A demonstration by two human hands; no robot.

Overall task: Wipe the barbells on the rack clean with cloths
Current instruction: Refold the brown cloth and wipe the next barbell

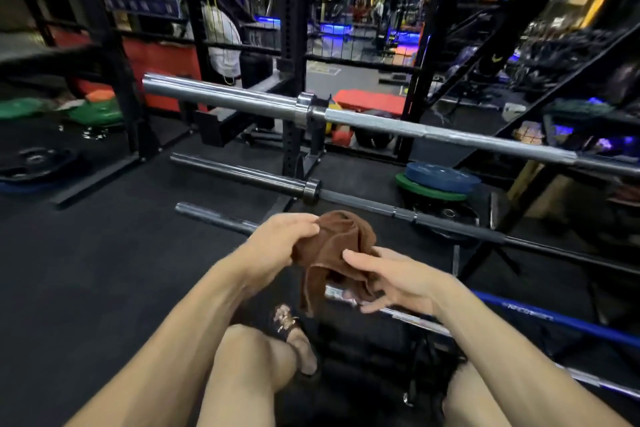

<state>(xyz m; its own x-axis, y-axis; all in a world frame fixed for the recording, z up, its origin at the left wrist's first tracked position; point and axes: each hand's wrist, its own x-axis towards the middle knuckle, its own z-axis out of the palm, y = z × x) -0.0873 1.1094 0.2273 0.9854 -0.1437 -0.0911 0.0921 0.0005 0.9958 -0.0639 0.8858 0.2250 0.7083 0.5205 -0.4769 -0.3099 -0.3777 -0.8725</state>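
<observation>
A crumpled brown cloth [332, 253] hangs between both hands, above the lowest bars of the rack. The left hand [280, 239] pinches its upper edge; the right hand [391, 279] grips its lower folds, fingers curled under. Beyond it lie barbells — a chrome barbell [381, 121] highest, a dark barbell [363, 203] below, and a blue-sleeved barbell [540, 315] nearest. Stacked weight plates [440, 182] sit behind the dark barbell.

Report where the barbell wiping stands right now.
Done: nothing can be confirmed; no bar shows a clear wiped mark. In hand: the left hand and right hand both hold the brown cloth in the air, off every bar. Left: the top silver barbell, the dark barbell below it and the lower bars appear still to be wiped.
</observation>
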